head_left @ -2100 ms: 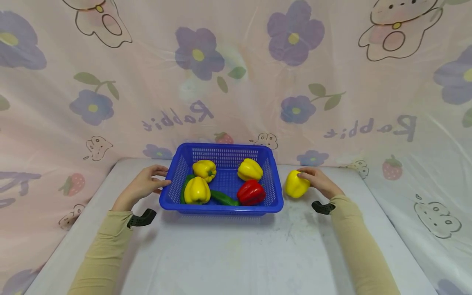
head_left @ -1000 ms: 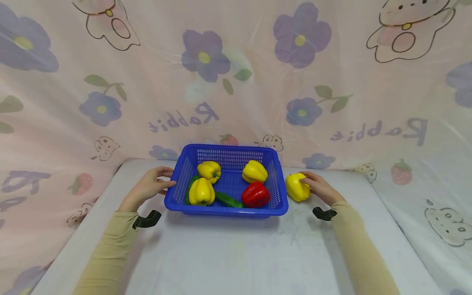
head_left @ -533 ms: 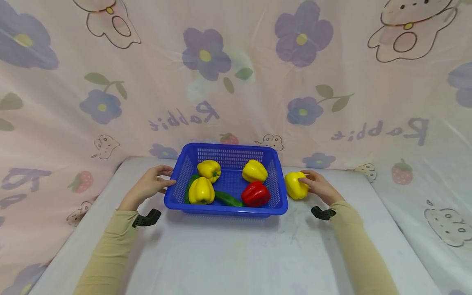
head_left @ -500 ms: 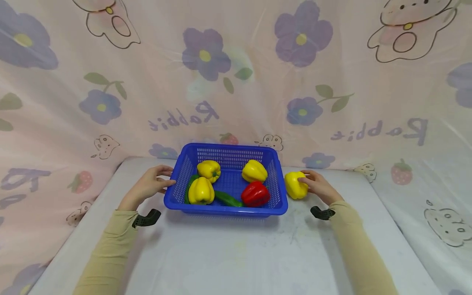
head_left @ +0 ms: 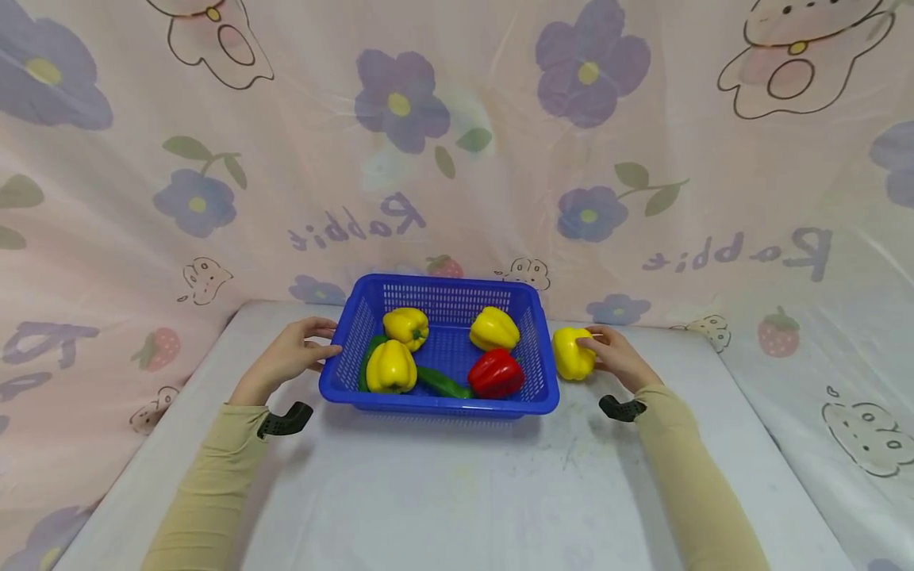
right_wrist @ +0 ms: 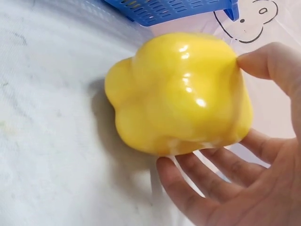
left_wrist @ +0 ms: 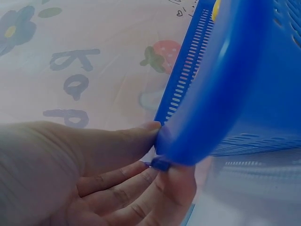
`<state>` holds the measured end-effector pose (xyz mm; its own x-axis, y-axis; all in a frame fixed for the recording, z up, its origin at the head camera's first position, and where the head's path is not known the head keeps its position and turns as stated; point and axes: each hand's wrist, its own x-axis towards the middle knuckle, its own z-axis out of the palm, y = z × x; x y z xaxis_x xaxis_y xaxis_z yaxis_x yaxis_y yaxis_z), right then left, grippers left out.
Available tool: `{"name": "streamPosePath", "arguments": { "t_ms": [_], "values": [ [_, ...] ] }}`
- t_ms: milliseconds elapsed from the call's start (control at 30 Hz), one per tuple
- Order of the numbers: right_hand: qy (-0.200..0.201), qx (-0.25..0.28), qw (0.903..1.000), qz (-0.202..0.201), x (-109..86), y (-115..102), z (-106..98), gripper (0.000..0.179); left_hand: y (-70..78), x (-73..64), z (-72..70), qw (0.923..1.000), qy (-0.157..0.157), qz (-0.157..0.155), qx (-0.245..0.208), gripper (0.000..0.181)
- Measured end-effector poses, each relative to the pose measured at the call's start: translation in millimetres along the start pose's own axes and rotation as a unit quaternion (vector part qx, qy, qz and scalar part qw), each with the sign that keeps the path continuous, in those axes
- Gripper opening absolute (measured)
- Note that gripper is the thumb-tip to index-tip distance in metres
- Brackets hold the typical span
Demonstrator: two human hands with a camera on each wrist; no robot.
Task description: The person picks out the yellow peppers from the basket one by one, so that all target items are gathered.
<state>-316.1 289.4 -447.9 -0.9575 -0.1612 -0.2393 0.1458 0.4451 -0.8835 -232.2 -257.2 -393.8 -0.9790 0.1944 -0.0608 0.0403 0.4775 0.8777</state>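
Observation:
A blue plastic basket (head_left: 435, 407) with slotted walls stands toward the back of the table. My left hand (head_left: 289, 357) pinches its left rim between thumb and index finger; in the left wrist view, the thumb lies on the rim and the other fingers are below. Just right of the basket, my right hand (head_left: 620, 355) holds a yellow bell pepper (head_left: 574, 354), thumb on one side and fingers on the other. In the right wrist view, the pepper (right_wrist: 174, 94) casts a shadow on the white surface; whether it touches there I cannot tell.
Inside the basket are yellow bell peppers (head_left: 391, 367), a red bell pepper (head_left: 496, 373) and a green cucumber-like vegetable (head_left: 443, 382); another green piece is partly hidden at the left. The white-covered table (head_left: 443, 492) meets a patterned curtain (head_left: 485, 182) behind.
The yellow pepper in my right hand has tilted a little and come back more upright, staying beside the basket. My left hand keeps its place on the rim. The head view has shifted slightly.

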Motion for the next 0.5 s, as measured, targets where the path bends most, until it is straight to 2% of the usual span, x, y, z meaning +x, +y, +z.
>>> {"name": "streamPosePath", "arguments": {
  "t_ms": [100,333,500],
  "values": [
    [-0.001,0.0,0.9999,-0.011,-1.7,-1,-3,0.072,0.6,0.0,-0.1,1.0,-0.002,0.003,0.001,0.054],
    [-0.011,0.006,0.9978,-0.065,-11.0,-9,-16,0.066,1.7,-0.5,-0.6,1.0,-0.001,0.002,-0.002,0.053],
    [0.003,-0.013,0.9954,-0.095,-17.5,-22,-23,0.062,3.1,-1.4,0.6,1.0,-0.002,0.005,-0.001,0.054]
  ]
}}
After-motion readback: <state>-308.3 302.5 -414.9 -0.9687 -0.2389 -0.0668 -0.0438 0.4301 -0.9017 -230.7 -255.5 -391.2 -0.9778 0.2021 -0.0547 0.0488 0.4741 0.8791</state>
